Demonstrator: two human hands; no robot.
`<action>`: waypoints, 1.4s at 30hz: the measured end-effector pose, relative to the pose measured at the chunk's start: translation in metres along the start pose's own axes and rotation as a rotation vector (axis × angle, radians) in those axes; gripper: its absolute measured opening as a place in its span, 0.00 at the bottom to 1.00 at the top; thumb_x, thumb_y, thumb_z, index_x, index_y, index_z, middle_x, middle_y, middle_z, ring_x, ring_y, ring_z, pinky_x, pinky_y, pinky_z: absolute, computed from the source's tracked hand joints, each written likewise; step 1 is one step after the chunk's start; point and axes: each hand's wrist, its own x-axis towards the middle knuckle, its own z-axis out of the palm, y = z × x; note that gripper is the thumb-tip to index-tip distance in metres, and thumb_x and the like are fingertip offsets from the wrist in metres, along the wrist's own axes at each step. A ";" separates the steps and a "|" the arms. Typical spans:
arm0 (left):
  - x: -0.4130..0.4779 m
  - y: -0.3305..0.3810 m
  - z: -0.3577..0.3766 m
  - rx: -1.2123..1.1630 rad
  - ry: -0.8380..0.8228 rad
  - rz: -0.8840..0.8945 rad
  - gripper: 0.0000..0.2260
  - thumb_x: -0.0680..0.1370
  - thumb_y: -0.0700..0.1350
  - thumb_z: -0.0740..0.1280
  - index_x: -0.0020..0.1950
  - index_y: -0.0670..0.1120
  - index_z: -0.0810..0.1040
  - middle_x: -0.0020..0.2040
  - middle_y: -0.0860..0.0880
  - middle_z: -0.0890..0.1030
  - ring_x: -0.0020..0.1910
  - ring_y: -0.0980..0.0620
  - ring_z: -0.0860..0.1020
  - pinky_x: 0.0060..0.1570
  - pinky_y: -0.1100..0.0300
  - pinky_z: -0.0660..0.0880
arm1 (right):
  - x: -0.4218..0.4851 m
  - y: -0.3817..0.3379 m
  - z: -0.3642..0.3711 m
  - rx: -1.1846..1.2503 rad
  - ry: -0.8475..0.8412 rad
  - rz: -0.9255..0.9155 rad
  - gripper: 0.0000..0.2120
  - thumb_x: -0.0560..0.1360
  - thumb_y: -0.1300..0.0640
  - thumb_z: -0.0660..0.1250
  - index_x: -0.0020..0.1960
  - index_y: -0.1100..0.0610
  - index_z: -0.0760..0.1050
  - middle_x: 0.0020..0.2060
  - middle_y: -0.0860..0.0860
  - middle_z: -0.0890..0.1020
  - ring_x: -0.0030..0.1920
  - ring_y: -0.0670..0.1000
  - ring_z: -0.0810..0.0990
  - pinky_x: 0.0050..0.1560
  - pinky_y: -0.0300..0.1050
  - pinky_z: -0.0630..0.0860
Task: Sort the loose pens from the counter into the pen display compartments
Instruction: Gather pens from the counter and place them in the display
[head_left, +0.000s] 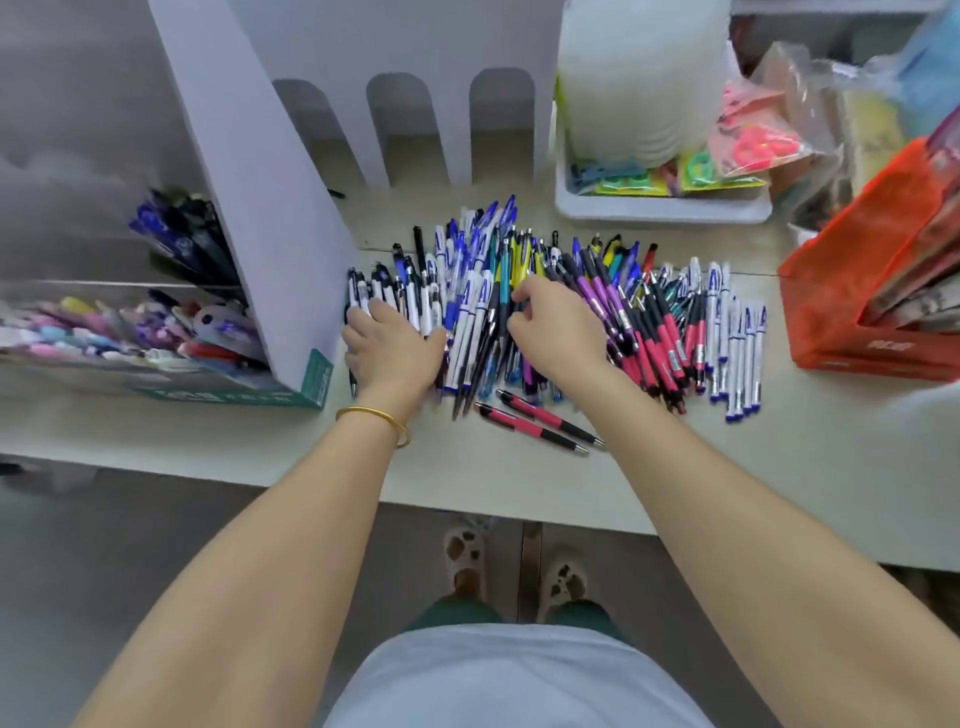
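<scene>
1. Head view: a wide heap of loose plastic pens (597, 296), white-and-blue, pink-and-black, purple and yellow, lies on the pale counter (675, 483), just right of the white cardboard pen display (270, 218).
2. The left hand (392, 345), a gold bangle (375, 417) at its wrist, lies flat, fingers spread, pressing on white-and-blue pens at the heap's left end.
3. The right hand (558, 332) sits on the heap's middle, fingers curled down among the pens; whether it grips one cannot be told.
4. Two separate pink-and-black pens (540, 423) lie at the heap's near edge.
5. The display's compartments hold dark blue pens (182, 234) and pastel pens (104, 327).
</scene>
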 end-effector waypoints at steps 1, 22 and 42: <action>0.006 0.000 0.002 0.005 -0.004 -0.019 0.39 0.76 0.61 0.66 0.74 0.37 0.55 0.72 0.37 0.60 0.69 0.38 0.62 0.66 0.45 0.64 | 0.003 -0.003 0.004 0.006 0.011 0.018 0.12 0.75 0.63 0.59 0.57 0.60 0.74 0.47 0.56 0.80 0.47 0.58 0.79 0.45 0.53 0.78; 0.047 0.011 0.016 0.004 -0.020 0.011 0.42 0.71 0.66 0.68 0.70 0.37 0.60 0.69 0.38 0.64 0.67 0.40 0.63 0.64 0.50 0.66 | 0.045 -0.022 0.017 0.145 0.076 0.098 0.14 0.78 0.60 0.57 0.61 0.54 0.73 0.52 0.50 0.80 0.44 0.52 0.77 0.42 0.51 0.76; 0.055 -0.001 0.014 -0.284 -0.188 -0.086 0.42 0.72 0.58 0.72 0.74 0.39 0.55 0.72 0.36 0.63 0.70 0.37 0.61 0.66 0.46 0.64 | 0.045 -0.025 0.031 0.131 0.021 0.063 0.14 0.78 0.59 0.58 0.62 0.55 0.73 0.51 0.50 0.80 0.40 0.50 0.77 0.35 0.44 0.71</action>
